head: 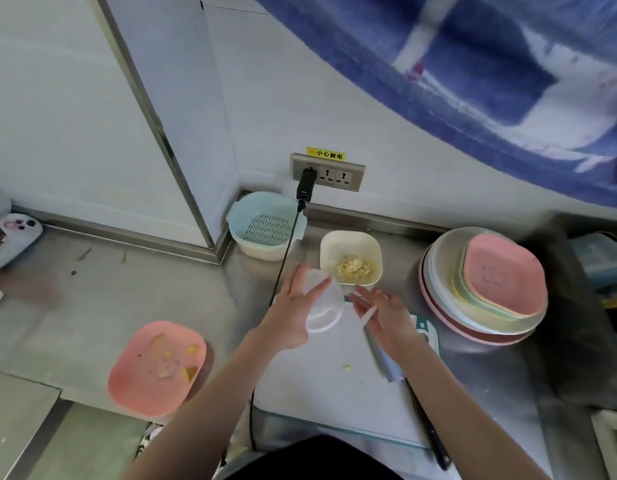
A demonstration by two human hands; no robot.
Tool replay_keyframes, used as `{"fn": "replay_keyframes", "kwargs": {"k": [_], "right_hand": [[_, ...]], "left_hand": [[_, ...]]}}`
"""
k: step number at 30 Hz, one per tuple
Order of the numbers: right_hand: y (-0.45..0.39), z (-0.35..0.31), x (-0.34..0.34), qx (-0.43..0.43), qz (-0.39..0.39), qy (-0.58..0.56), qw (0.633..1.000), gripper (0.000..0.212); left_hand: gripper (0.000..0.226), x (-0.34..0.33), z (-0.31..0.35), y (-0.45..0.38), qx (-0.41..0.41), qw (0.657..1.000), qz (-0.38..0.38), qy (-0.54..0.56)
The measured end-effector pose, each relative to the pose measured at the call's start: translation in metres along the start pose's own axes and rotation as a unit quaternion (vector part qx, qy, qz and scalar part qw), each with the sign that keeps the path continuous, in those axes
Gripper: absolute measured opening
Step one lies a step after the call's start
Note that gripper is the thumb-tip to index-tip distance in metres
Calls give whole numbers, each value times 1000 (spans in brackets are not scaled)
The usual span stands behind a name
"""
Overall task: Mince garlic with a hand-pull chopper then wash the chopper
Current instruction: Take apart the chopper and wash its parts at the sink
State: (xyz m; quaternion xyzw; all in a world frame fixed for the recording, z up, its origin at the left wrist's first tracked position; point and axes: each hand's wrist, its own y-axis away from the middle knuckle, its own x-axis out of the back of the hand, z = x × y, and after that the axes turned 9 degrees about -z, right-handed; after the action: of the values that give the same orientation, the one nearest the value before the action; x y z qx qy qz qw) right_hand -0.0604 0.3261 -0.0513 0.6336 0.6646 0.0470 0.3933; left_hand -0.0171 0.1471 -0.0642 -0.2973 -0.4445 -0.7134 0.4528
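My left hand holds the clear plastic chopper bowl, tilted above the far end of the white cutting board. Just beyond it stands a cream square bowl with minced garlic inside. My right hand is beside the chopper bowl, its fingers pinched on a thin white stick-like piece. A small garlic bit lies on the board. The chopper's lid is not in view.
A knife lies along the board's right side. A pink plate with scraps sits at left, a blue colander basket at the back, stacked plates at right. A black cable runs from the wall socket past my left arm.
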Motion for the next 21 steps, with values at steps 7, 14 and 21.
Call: {"fn": "replay_keyframes", "kwargs": {"k": [7, 14, 21], "right_hand": [[9, -2, -50, 123, -15, 36, 992, 12], [-17, -5, -78, 171, -30, 345, 922, 11], [-24, 20, -65, 100, -79, 424, 896, 51]], "left_hand": [[43, 5, 52, 18, 18, 858, -6, 514], [23, 42, 1, 14, 105, 789, 7, 605], [39, 102, -102, -37, 196, 924, 204, 256]]}}
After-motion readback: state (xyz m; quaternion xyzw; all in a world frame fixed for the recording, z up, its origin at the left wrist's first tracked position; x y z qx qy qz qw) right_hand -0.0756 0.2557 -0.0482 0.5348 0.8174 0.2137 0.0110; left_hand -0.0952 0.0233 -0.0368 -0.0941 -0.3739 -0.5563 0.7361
